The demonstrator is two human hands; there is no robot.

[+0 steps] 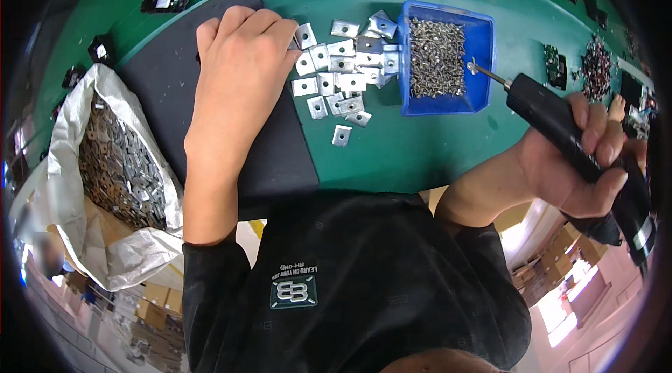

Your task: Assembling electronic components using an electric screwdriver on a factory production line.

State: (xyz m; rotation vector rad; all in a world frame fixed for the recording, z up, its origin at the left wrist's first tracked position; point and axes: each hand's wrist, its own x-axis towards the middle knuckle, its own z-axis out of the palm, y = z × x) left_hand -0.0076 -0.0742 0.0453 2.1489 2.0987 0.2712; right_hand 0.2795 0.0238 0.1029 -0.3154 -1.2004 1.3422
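Gripping screwdriver point(542, 110): right hand point(560, 163). Left hand point(246, 51): hold unclear. Green table point(378, 163), black mat point(164, 58); cartons point(556, 259) beyond.

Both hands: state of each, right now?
Left hand: curled over the black mat; whether it holds anything cannot be told.
Right hand: closed, holding the black electric screwdriver.

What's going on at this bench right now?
A person's right hand grips a black power screwdriver, its tip over a blue bin of small screws. The left hand is curled over a black mat, next to loose silver metal plates; whatever it may hold is hidden. An open white sack of metal pieces is at left.
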